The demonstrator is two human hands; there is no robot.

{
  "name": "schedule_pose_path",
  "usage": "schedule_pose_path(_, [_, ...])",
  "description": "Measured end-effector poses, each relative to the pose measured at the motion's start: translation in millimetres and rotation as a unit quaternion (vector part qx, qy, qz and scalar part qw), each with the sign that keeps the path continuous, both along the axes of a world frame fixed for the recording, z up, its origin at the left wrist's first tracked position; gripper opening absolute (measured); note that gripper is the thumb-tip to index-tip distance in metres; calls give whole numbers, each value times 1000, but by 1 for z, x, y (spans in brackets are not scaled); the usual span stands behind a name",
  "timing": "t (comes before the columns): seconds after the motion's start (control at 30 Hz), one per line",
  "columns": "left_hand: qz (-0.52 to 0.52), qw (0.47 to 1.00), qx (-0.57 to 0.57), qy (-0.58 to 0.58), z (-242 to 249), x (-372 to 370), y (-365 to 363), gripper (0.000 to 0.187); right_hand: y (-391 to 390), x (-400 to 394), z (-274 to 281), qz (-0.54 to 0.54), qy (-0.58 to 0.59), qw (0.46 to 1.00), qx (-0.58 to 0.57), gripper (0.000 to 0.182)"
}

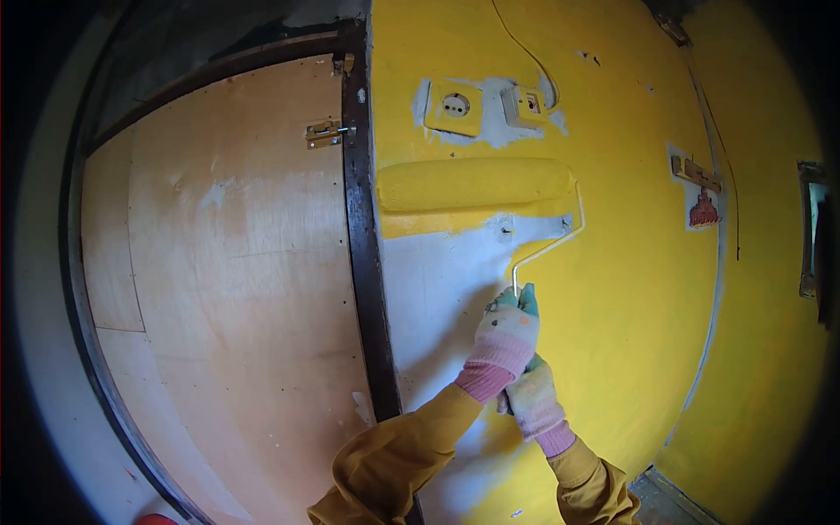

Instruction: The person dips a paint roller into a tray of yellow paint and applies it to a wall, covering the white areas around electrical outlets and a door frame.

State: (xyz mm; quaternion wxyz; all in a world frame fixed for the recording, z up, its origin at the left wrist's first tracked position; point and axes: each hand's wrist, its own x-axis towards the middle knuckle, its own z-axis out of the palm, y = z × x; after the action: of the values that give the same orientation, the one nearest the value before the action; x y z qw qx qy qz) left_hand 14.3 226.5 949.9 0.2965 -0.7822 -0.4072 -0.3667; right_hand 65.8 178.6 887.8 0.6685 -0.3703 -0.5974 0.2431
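A paint roller (477, 182) with a long yellow-coated sleeve lies flat against the wall, just below the power socket. Its bent wire frame (580, 214) runs down from the right end to the handle. My left hand (509, 328), in a pale knitted glove with green fingertips and a pink cuff, is closed around the upper handle. Lower down, my right hand (532, 395), gloved alike, is closed on the handle too; its fingers are partly hidden. The handle itself is mostly covered by the gloves. Bare whitish wall (437, 289) shows below the roller, with yellow paint around it.
A plywood door (236, 262) with a brass bolt (324, 133) and dark frame (363, 236) stands left. Above the roller are a socket (454, 106) and a switch (528, 106) with unpainted patches around them. Two small hooks protrude below it. A wooden rack (697, 173) hangs at right.
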Motion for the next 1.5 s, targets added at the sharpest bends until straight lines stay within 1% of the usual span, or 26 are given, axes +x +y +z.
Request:
schedule_pose_path(0.13, [-41, 994, -72, -67, 3, 33, 6, 27, -3, 28, -1, 62, 62, 996, 29, 14])
schedule_pose_path(0.2, [4, 1000, 4, 20, 8, 48, -6, 26, -11, 40, 5, -18, -13, 998, 57, 7])
schedule_pose_path(0.27, [-26, 999, 22, 3, 8, 65, 4, 22, -16, 52, 13, -6, 7, 1000, 22, 8])
schedule_pose_path(0.33, [-82, 996, -10, -25, 17, 78, 8, 22, -17, 64, 23, -48, 25, 997, -49, 7])
schedule_pose_path(0.37, [-204, 940, -176, -209, 27, 82, 8, 20, -8, 70, 28, -35, 60, 996, -64, 7])
schedule_pose_path(0.4, [-204, 941, -171, -210, 38, 84, 15, 20, -2, 72, 37, -33, 59, 996, -59, 7])
schedule_pose_path(0.43, [-153, 982, -78, -82, 48, 85, 25, 18, 3, 74, 49, -37, 43, 996, -69, 7])
schedule_pose_path(0.47, [-95, 994, 16, 48, 58, 85, 33, 17, 8, 77, 57, -41, 27, 996, -78, 7])
schedule_pose_path(0.53, [-90, 995, -11, 35, 65, 85, 25, 17, 15, 83, 60, -51, 1, 996, -75, 10])
schedule_pose_path(0.6, [-98, 995, -27, -5, 45, 87, 23, 19, 1, 77, 56, -129, -53, 990, -21, 17])
schedule_pose_path(0.7, [-107, 993, -46, -30, 22, 93, 30, 20, 28, 91, 18, -154, -77, 983, 58, 22])
schedule_pose_path(0.73, [-107, 993, -48, -31, 24, 93, 30, 20, 21, 91, 24, -154, -77, 984, 55, 22])
schedule_pose_path(0.8, [-103, 994, -36, -9, 42, 88, 31, 21, 6, 85, 50, -110, -71, 991, -30, 25])
schedule_pose_path(0.87, [-133, 988, -62, -47, 52, 83, 23, 22, 10, 84, 54, -110, -78, 991, -10, 25])
schedule_pose_path(0.93, [-214, 924, -252, -189, 50, 82, 11, 22, 19, 86, 43, -112, -83, 990, 11, 26])
schedule_pose_path(0.97, [-120, 989, -73, -55, 34, 82, 15, 20, 25, 89, 25, -115, -83, 990, 20, 25])
schedule_pose_path(1.0, [-119, 989, -73, -55, 24, 84, 18, 20, 28, 91, 13, -118, -85, 989, 28, 25])
schedule_pose_path(1.07, [-36, 996, -81, 33, 17, 87, 19, 20, 29, 89, 8, -106, -70, 991, 42, 23])
schedule_pose_path(1.13, [-56, 998, -35, 13, 30, 87, 17, 19, 19, 87, 24, -93, -54, 992, 58, 22])
schedule_pose_path(1.2, [-87, 989, -123, -5, 54, 88, 17, 18, 4, 87, 53, -45, -26, 997, -64, 22])
schedule_pose_path(1.23, [-84, 996, 14, -11, 55, 90, 22, 15, 4, 87, 54, -44, -28, 996, -65, 22])
schedule_pose_path(1.33, [-115, 993, 28, -28, 31, 90, 20, 16, 8, 92, 41, -84, -56, 995, -17, 21])
schedule_pose_path(1.37, [-117, 992, 26, -26, 17, 89, 18, 16, 18, 96, 18, -101, -143, 971, 164, 21])
schedule_pose_path(1.4, [-92, 995, -19, -16, 0, 88, 16, 19, 22, 100, 4, -115, -226, 906, 338, 21])
schedule_pose_path(1.43, [-68, 996, -63, -6, -12, 88, 12, 23, -12, 91, 13, -51, -131, 989, -45, 21])
schedule_pose_path(1.5, [-52, 996, -78, -8, -24, 90, 6, 27, -1, 96, -10, -45, -125, 991, -29, 20])
